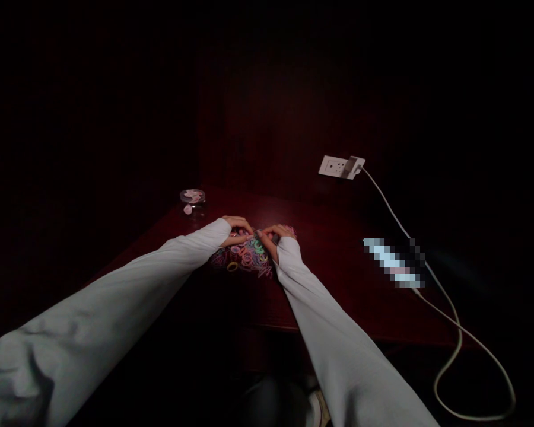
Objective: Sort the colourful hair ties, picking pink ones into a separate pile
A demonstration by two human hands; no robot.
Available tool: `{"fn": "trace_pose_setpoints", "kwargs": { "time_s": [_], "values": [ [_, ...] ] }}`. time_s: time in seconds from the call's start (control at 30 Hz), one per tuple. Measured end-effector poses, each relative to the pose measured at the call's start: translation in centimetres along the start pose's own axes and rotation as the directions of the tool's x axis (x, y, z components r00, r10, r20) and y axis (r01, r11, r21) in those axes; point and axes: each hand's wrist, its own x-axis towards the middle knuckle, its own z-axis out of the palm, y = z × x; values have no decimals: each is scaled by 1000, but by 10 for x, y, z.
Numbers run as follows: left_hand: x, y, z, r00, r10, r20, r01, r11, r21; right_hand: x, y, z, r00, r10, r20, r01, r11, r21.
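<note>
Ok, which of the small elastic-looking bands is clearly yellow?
The yellow ring-shaped band, at the near left edge of the multicoloured pile; its neighbours look pink or purple.

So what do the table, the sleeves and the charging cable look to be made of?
Table: probably wood or veneer, dark red with a soft sheen. Sleeves: fabric, light grey and matte, with soft creases. Charging cable: likely smooth plastic or rubber sheathing, off-white, bending in an even loop.
</note>
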Motion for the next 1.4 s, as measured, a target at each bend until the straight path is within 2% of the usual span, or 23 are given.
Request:
{"fn": "trace_pose_setpoints", "kwargs": {
  "time_s": [0.13,0.27,0.57,0.77,0.9,1.2,1.4],
  "values": [
    [0,2,-2,997,79,11,-80,997,24,2,7,-2,994,69,-84,-59,991,116],
    [0,5,-3,992,124,-14,-124,991,46,2,8,-3,989,116,-86,-93,966,241],
    [6,11,3,988,116,-106,-89,969,229,3,-4,-6,996,53,-77,-34,974,222],
    [12,-3,12,976,142,-168,-87,951,296,3,-10,-5,992,101,-73,-71,939,338],
    [10,-2,11,978,133,-161,-76,945,318,1,-11,-4,988,144,-49,-115,915,387],
    [7,10,5,988,83,-128,-42,953,300,0,-2,-1,993,108,-43,-85,926,367],
    [7,16,3,988,83,-128,-47,965,259,-3,-9,-3,995,19,-95,6,965,262]
  ]
}}
